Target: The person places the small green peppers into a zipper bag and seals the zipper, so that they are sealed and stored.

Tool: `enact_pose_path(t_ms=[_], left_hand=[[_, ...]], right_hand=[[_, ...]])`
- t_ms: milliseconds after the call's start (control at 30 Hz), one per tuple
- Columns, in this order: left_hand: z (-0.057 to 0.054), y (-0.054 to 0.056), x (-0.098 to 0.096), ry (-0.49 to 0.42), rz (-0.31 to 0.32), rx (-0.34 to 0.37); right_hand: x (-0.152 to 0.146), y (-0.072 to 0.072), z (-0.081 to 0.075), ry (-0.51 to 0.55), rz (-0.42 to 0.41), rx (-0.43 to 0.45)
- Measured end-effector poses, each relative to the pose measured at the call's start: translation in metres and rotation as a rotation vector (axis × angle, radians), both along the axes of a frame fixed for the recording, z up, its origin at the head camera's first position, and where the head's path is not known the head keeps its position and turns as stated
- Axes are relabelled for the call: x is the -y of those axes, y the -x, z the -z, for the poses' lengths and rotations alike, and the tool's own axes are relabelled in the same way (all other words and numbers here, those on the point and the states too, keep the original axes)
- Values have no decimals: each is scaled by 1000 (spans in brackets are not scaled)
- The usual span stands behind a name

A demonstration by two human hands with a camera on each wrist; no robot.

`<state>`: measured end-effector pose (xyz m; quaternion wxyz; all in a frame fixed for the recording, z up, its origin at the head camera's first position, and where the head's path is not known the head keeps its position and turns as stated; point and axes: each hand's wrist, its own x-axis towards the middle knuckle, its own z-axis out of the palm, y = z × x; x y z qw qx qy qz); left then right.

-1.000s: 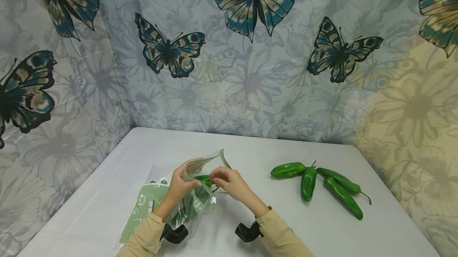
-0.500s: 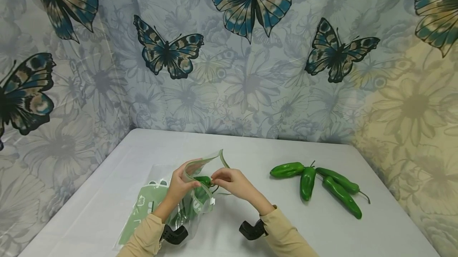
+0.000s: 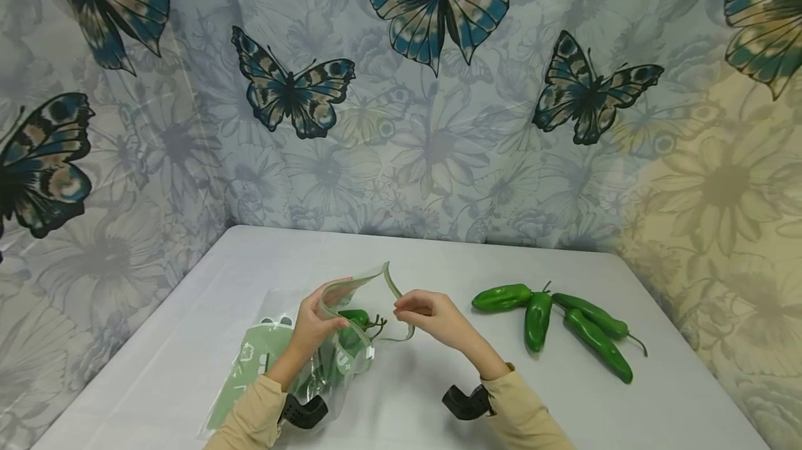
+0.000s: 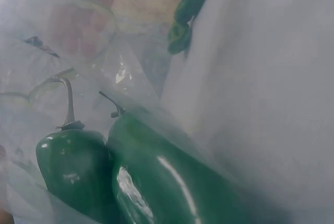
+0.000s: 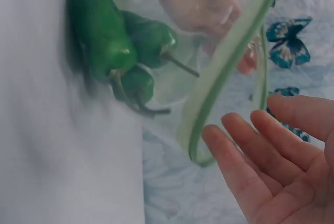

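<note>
My left hand (image 3: 318, 321) holds a clear zip bag with a green rim (image 3: 390, 281) by its far-left edge, thumb on the near side. The bag's mouth gapes toward the right. Inside lie green chili peppers (image 3: 355, 317); in the right wrist view three peppers (image 5: 102, 41) show through the plastic, stems toward the opening. Two of these peppers (image 4: 172, 172) fill the lower part of the left wrist view. Just outside the mouth is my right hand (image 3: 435, 316), its fingers loosely bent and holding nothing, fingertips near the rim in the right wrist view.
Several more green peppers (image 3: 539, 321) lie grouped on the right side of the white table (image 3: 432, 241). A flat clear plastic piece with green print (image 3: 247, 359) lies under and left of the bag. A patterned butterfly curtain (image 3: 401, 178) stands behind the table.
The right hand has let go of a pepper's stem at the bag's mouth and drawn back to the right. That pepper stays in the bag; the left hand keeps its hold.
</note>
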<state>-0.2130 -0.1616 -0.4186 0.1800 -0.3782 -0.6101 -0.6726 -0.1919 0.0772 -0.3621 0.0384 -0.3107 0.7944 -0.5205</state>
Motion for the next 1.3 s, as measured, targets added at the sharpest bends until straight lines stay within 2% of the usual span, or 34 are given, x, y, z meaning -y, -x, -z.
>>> enact_pose_path(t_ms=[133, 367, 500, 567, 633, 733, 800, 867, 933, 1067, 1100, 1167, 1300], left_hand=[[-1, -1, 0, -16, 1, -25], [-4, -2, -2, -25, -13, -53], [-3, -1, -1, -24, -16, -69], [-2, -1, -1, -20, -23, -64], [0, 0, -1, -16, -25, -62], [0, 0, -1, -17, -22, -62], [0, 0, -1, -20, -17, -68], [1, 0, -2, -21, -16, -68], [0, -1, -2, -18, -17, -69], [0, -1, -2, -2, -26, -74], [0, -1, -2, 0, -33, -73], [-1, -1, -1, 0, -42, -78], [-6, -3, 1, -8, -48, -72]], right_hand=[[-20, 8, 12, 50, 26, -6], [-56, 7, 12, 195, 158, 6], [-76, 5, 9, 216, 253, -3], [-91, 10, 15, 205, 292, -9], [-111, 25, 36, 208, 317, -50], [-147, 57, 76, 227, 336, -104], [-169, 76, 100, 225, 383, -133], [-185, 84, 109, 217, 437, -132], [-195, 87, 112, 204, 501, -146], [-210, 87, 114, 238, 560, -167], [-213, 87, 114, 260, 561, -163], [-208, 72, 98, 352, 482, -130], [-210, 71, 96, 375, 523, -102]])
